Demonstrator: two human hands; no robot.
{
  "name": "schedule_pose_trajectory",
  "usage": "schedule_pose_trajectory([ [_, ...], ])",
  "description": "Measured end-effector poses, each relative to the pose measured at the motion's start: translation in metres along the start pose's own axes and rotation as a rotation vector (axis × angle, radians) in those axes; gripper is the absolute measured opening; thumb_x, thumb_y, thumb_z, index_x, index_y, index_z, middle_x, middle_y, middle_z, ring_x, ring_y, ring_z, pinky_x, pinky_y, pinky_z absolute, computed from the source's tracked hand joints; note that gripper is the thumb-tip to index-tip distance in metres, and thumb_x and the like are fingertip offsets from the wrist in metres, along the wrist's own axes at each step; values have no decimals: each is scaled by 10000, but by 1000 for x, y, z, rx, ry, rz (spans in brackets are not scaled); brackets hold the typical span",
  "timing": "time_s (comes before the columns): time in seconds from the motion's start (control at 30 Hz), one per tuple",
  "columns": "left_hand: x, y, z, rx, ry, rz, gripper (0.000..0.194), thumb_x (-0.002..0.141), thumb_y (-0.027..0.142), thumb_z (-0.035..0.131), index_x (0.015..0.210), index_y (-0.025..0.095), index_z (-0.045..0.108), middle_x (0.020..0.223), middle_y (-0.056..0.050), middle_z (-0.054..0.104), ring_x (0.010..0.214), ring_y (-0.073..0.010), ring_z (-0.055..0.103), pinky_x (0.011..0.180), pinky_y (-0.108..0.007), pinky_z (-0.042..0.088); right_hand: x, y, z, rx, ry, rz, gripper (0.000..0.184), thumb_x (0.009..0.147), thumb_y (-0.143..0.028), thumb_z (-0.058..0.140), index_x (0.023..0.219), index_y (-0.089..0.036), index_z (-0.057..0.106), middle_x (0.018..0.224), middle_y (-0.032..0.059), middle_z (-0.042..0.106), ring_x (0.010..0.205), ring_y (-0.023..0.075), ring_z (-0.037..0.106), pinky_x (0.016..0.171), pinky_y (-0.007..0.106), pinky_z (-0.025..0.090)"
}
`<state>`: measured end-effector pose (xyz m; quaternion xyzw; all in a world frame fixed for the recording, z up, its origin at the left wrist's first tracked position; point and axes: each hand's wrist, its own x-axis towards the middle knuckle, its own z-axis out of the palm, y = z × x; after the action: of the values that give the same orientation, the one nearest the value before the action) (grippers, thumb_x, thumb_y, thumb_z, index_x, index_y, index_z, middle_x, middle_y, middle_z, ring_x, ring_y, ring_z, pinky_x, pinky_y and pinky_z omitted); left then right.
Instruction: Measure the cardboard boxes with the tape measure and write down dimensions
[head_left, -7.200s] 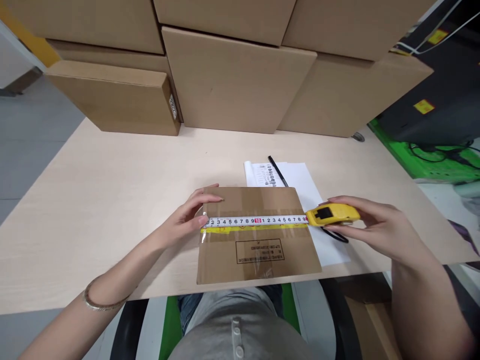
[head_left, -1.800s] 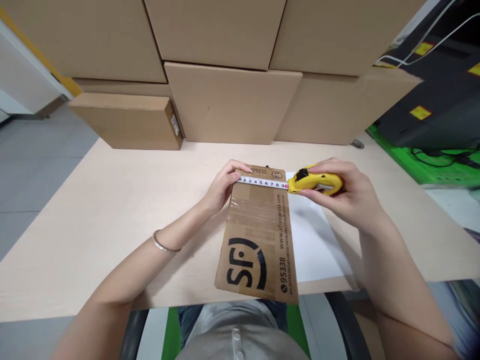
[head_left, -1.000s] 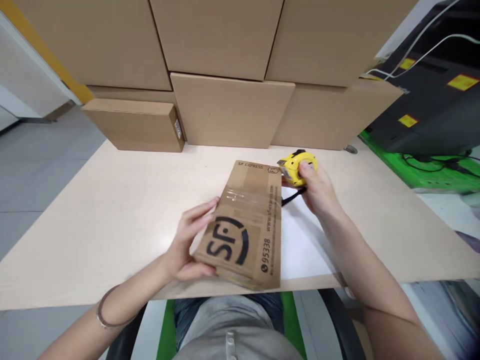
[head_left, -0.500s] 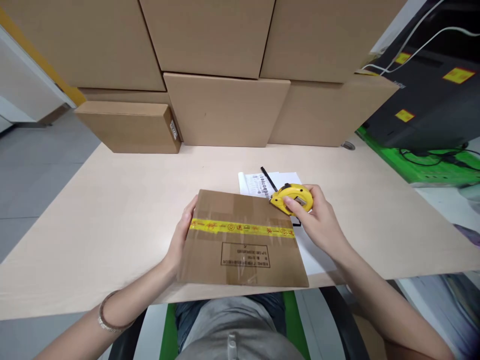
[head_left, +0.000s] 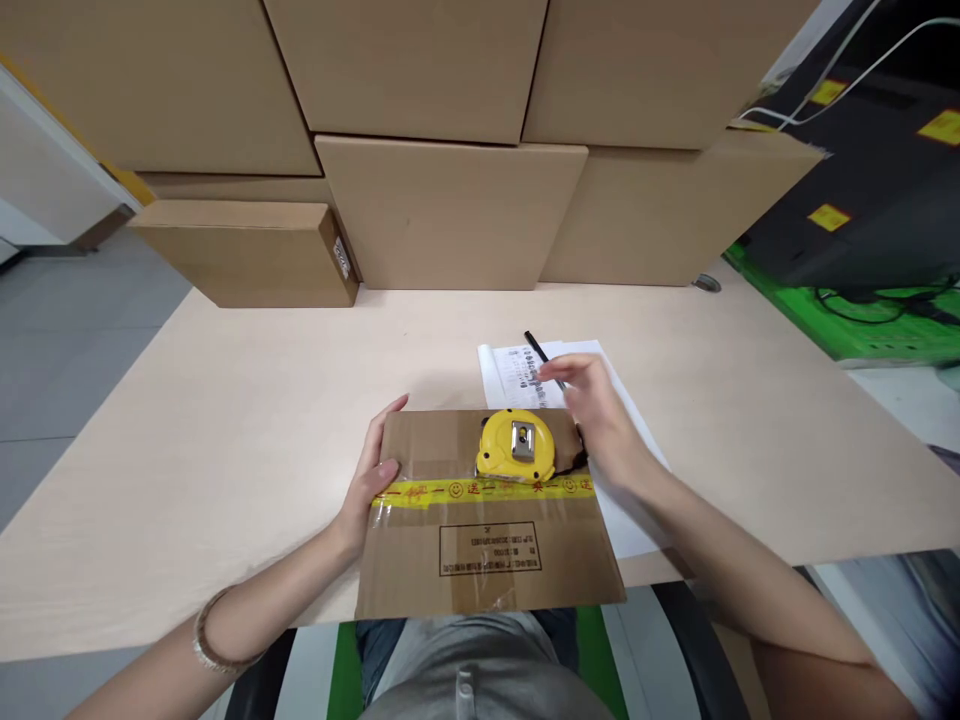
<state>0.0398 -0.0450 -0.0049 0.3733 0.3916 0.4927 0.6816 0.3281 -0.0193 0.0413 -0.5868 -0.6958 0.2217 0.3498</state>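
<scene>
My left hand grips the left edge of a flat cardboard box, thumb on its top face. Yellow printed tape runs across the box, above a stamped black text frame. On the box's far part lies a yellow tape measure, metal clip facing up, with a black strap at its right. Beyond the box's far right corner is my right hand, slightly blurred, fingers stretched over a black pen. That pen lies on white paper sheets, one of them printed, partly under the box.
Large cardboard boxes stand stacked along the back of the pale table. A smaller carton sits at the back left. Dark equipment with yellow labels and white cables stands on a green base at the right.
My right hand has let go of the tape measure, which now rests on the box, and has moved over the pen. The box has come closer to me, still in my left hand.
</scene>
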Motion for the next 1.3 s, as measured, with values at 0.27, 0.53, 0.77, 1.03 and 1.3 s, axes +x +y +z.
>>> schedule_pose_trajectory([
  [0.27, 2, 0, 4, -2, 32, 30, 673, 700, 519, 744, 1315, 279, 618, 1199, -71, 608, 1047, -309, 588, 838, -419, 515, 62, 90, -14, -315, -238, 266, 480, 887, -535, 636, 560, -259, 419, 537, 30, 459, 652, 261, 532, 707, 374, 338],
  [0.53, 3, -5, 1, 21, 72, 21, 700, 710, 521, 743, 1352, 280, 599, 1180, -71, 619, 982, -286, 613, 799, -398, 519, 71, 109, -11, 61, -334, 222, 491, 976, -672, 415, 761, -249, 543, 562, -34, 469, 515, 154, 413, 557, 315, 343],
  [0.77, 7, -3, 2, 13, 72, 16, 684, 720, 513, 728, 1349, 283, 592, 1175, -70, 610, 1002, -298, 608, 795, -406, 530, 68, 122, 8, 368, -196, 203, 514, 809, -689, 726, 789, -280, 416, 483, -97, 467, 381, 89, 360, 416, 257, 274],
  [1.03, 9, 2, 5, 10, 39, -6, 613, 736, 488, 731, 1301, 283, 609, 1164, -61, 621, 993, -283, 613, 780, -395, 550, 71, 128, 12, 431, -111, 212, 501, 745, -539, 857, 652, -246, 461, 486, -37, 579, 364, 81, 460, 362, 228, 316],
  [1.3, 8, 10, 8, 47, 55, -19, 607, 720, 480, 763, 1261, 251, 608, 1112, -60, 634, 952, -283, 621, 744, -386, 548, 71, 130, 13, 444, -118, 242, 524, 701, -530, 889, 625, -241, 459, 496, -18, 608, 378, 89, 496, 370, 224, 377],
])
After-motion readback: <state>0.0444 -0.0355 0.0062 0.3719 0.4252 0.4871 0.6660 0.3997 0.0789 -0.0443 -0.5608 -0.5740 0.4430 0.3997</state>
